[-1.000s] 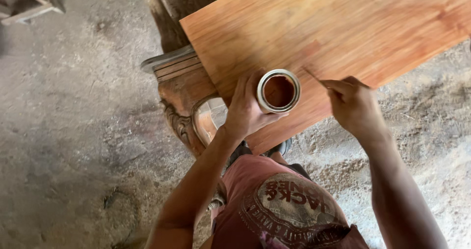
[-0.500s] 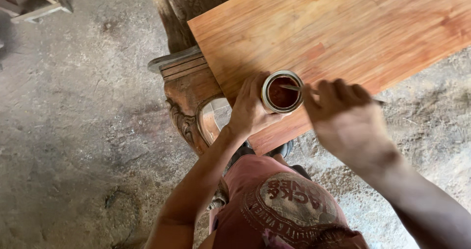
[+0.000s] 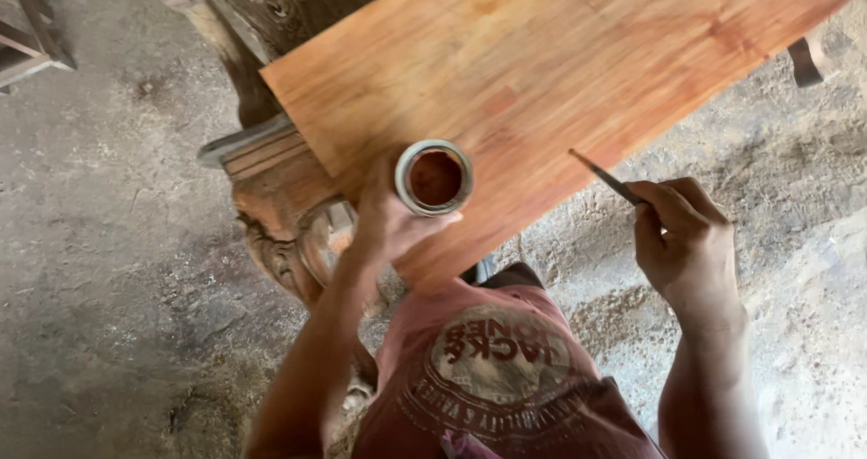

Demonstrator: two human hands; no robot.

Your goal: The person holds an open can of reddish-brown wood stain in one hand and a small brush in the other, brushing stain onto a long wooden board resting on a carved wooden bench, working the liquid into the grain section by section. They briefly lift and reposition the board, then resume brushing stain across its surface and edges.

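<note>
The right hand (image 3: 686,242) has moved away from the can and now pinches a thin brush (image 3: 607,177) over the stained wooden board (image 3: 542,70). The left hand (image 3: 388,224) grips the small can (image 3: 434,177) of brown stain on the board's near edge. Judged step: staining; next stroke needs light, even pressure.

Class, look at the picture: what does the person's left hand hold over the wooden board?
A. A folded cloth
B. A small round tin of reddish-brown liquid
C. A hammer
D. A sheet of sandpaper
B: the left hand wraps around a small open tin with reddish-brown liquid inside, above the board.
</note>
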